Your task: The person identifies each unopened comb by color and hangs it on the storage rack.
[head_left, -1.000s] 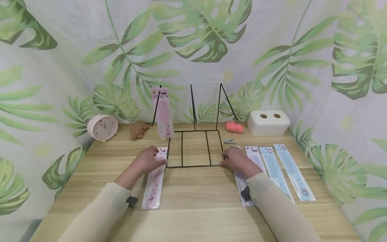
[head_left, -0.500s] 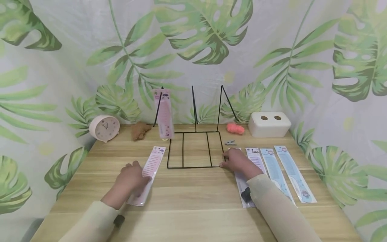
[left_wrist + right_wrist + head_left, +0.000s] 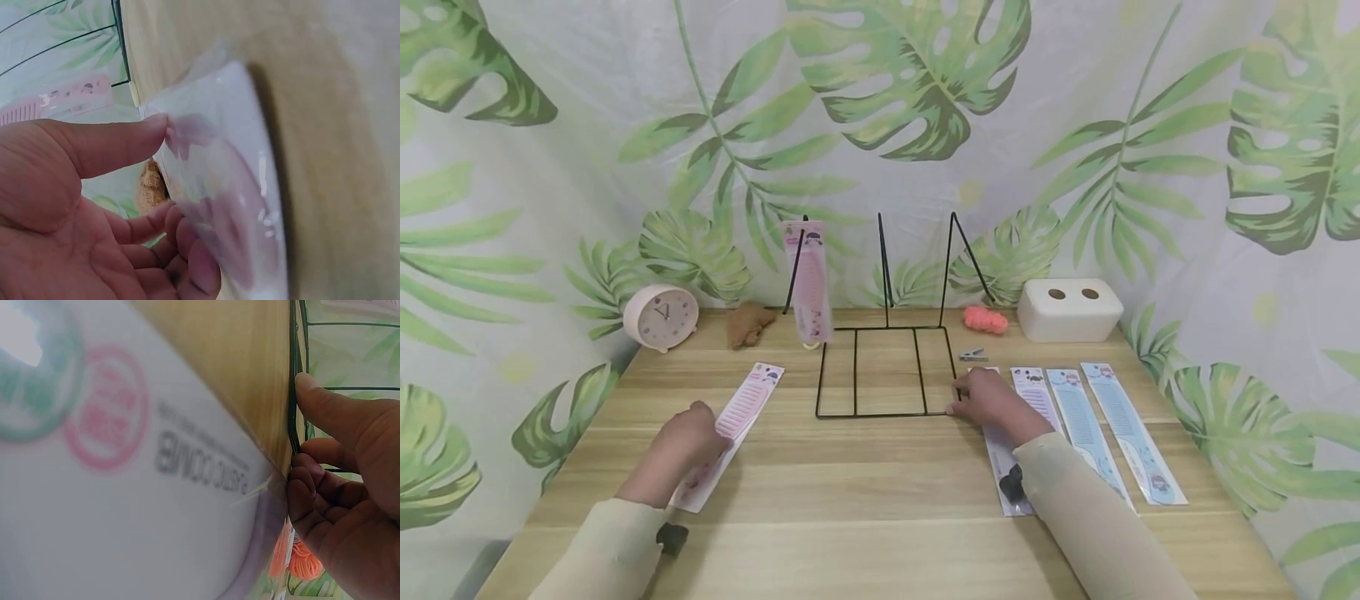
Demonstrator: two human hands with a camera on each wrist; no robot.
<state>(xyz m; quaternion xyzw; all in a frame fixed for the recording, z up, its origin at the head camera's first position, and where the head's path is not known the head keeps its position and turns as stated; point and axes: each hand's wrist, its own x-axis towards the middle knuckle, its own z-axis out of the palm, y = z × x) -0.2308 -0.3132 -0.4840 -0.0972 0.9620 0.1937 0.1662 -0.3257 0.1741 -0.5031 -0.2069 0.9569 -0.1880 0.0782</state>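
Glossy pink comb packet (image 3: pixel 727 433) in left hand (image 3: pixel 681 446).

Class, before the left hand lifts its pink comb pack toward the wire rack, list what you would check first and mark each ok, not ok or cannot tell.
1. Left hand grips the pink comb pack: ok; the left wrist view shows thumb and fingers pinching its end.
2. Right hand steadies the rack: ok; its thumb presses the base's front right corner.
3. A free rack prong: ok; only the left prong carries a hung pack.
4. Pack's hanging hole lined up with a prong: cannot tell.
5. Path to the rack clear: ok; bare table between them.
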